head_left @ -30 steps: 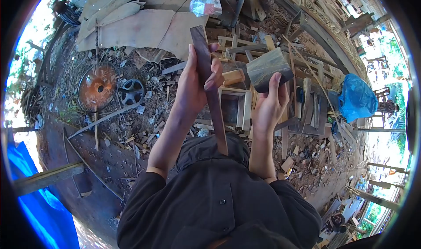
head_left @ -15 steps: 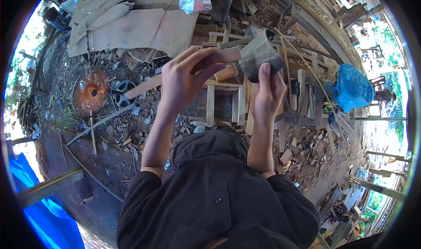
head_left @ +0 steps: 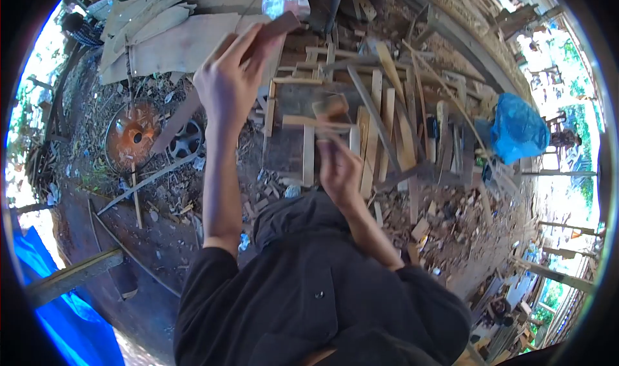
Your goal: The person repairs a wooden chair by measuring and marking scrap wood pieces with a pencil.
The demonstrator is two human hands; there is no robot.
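My left hand [head_left: 227,82] up high, pinching dark stick [head_left: 274,28] over boards. My right hand [head_left: 340,167] low, blurry, cannot tell grip. Block [head_left: 330,105] by wood pile [head_left: 380,127]. Stick not put down yet.

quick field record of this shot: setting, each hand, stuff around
setting: outdoor wood workshop, ground littered with offcuts
left hand: raised, gripping a long dark wooden strip that slants down to the left
right hand: lower and blurred; cannot tell if it holds anything
under hands: small wooden frame among loose wooden slats
left side: rusty round disc, dark wheel
right side: blue plastic bag
top: plywood sheets, clear plastic bag
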